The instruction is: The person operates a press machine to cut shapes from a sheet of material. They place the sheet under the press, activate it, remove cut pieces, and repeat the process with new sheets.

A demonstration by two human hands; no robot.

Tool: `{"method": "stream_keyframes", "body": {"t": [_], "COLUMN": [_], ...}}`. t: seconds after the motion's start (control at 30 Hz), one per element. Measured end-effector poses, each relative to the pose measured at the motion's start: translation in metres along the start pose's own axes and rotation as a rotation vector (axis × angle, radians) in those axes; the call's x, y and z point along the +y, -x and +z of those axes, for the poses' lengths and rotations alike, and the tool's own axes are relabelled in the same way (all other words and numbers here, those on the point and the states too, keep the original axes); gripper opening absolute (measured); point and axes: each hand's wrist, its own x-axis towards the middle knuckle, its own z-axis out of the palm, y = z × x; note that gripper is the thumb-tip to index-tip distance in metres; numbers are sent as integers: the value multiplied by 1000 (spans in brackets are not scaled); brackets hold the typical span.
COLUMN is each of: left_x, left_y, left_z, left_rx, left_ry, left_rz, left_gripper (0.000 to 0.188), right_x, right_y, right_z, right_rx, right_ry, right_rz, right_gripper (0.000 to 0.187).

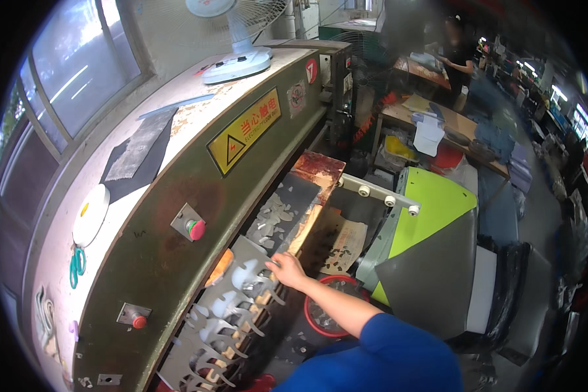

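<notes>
My right hand [289,270] reaches in from the lower right, its fingers closed at the upper right corner of a grey sheet [238,251]. This sheet is full of curved cut-outs, and thin strips of it stick out along its right side. It lies on the machine's long bed, with pale wood showing through the gaps. An orange piece [219,268] lies at the sheet's left edge. Beyond my hand, several loose grey cut pieces [271,219] lie on a dark part of the bed. My left hand is out of view.
The green machine beam [166,196] runs along the left, with a pink-red button [195,229] and a lower red button [139,322]. A fan [238,65] and scissors [78,266] are on top. A red basket [317,320] sits below my forearm; green and grey sheets [431,212] are at right. Another person [460,62] stands far off.
</notes>
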Motion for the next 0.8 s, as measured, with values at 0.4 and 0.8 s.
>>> {"method": "stream_keyframes", "body": {"t": [0.4,0.8], "left_x": [-38,124], "left_y": [13,101], "left_z": [-81,-13], "left_rx": [109,-575], "left_ry": [127,-304], "left_rz": [259,424], "left_gripper": [35,42], "right_x": [-64,-63], "right_y": [16,-11], "right_z": [-21,-67], "right_rx": [-451,-647], "right_ry": [278,-541], "right_rz": [-711,443], "right_gripper": [98,76]}}
